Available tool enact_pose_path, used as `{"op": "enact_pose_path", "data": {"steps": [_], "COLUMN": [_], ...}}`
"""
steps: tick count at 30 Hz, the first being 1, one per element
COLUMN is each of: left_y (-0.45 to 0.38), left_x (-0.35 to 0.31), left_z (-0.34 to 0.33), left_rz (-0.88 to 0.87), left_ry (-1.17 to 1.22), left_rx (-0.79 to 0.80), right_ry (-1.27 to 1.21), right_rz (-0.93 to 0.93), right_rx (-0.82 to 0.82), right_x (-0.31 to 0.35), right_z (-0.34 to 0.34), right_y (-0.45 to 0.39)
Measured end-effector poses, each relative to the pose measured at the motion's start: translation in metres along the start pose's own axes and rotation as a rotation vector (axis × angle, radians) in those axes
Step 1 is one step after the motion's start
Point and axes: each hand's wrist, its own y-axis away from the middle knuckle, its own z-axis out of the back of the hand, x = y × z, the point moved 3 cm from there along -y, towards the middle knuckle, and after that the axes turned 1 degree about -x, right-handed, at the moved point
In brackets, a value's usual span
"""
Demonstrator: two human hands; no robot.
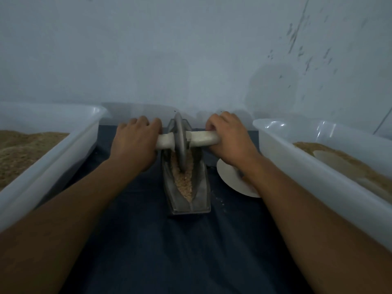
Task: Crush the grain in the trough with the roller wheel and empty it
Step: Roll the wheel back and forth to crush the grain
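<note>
Trough [186, 187] sits mid-bench on dark cloth [148, 240], between two white tubs [53, 149] [297, 158], part-full of grain [184, 183]. Roller wheel [181, 143] stands upright in the channel toward its far end. Left hand [135, 143] and right hand [229, 141] grip the axle handle, fingers curled round it. Risk: uneven push tilts the wheel, flings grain over the rim; a few bits already lie beside the trough near the plate [231, 177].

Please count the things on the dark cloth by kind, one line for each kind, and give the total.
Plastic tubs holding grain: 2
Trough: 1
Roller wheel with handle: 1
White plate: 1
Total: 5
</note>
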Motion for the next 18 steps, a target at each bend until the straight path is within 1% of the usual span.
{"op": "enact_pose_path", "data": {"steps": [4,6,7,9,12,15,18], "left_y": [0.003,0.006,0.007,0.008,0.005,0.003,0.001], "left_x": [0.003,0.004,0.004,0.002,-0.001,-0.005,-0.008], "left_z": [0.002,0.003,0.003,0.001,0.003,0.009,0.018], "left_rz": [-0.071,-0.073,-0.051,0.026,0.116,0.153,0.171], "left_ry": [0.131,0.151,0.113,0.021,0.019,0.02,0.006], "left_rx": [-0.16,-0.175,-0.13,0.013,0.222,0.342,0.454], "right_ry": [-0.034,-0.019,0.012,0.102,0.185,0.222,0.19], "right_rz": [0.103,0.124,0.109,0.043,-0.076,-0.141,-0.2], "right_rx": [-0.03,-0.005,0.029,0.12,0.327,0.555,0.726], "right_x": [0.001,0.003,0.004,0.008,0.012,0.02,0.03], "right_z": [0.003,0.001,0.0,-0.002,0.001,0.013,0.029], "right_y": [0.0,0.0,-0.001,-0.005,-0.012,-0.014,-0.013]}}
